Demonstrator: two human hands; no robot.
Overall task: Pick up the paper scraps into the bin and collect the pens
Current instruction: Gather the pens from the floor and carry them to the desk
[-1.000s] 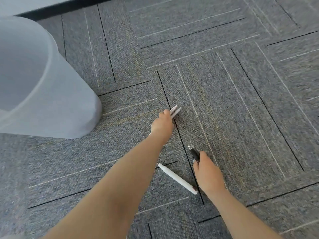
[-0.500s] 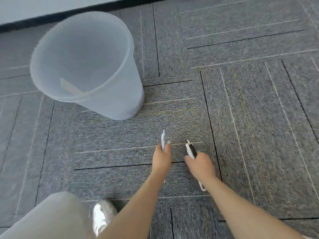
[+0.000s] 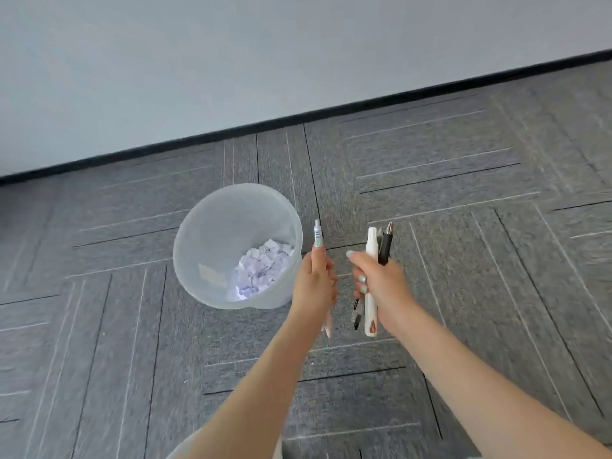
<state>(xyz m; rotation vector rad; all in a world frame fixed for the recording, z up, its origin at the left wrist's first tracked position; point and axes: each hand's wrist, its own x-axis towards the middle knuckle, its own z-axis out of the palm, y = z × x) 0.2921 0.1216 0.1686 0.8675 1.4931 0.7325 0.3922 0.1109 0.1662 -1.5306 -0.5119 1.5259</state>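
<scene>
Both forearms run off the bottom edge; each hand [image 3: 316, 286] hides pen [image 3: 318, 234] middles

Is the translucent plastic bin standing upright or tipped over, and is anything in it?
Upright: the translucent plastic bin stands on the grey carpet, mouth up. A pile of white paper scraps lies inside.

I see grey carpet tiles [image 3: 463, 200] with thin light and dark lines, black skirting strip [image 3: 331, 115], pale wall [image 3: 231, 54] above.
</scene>
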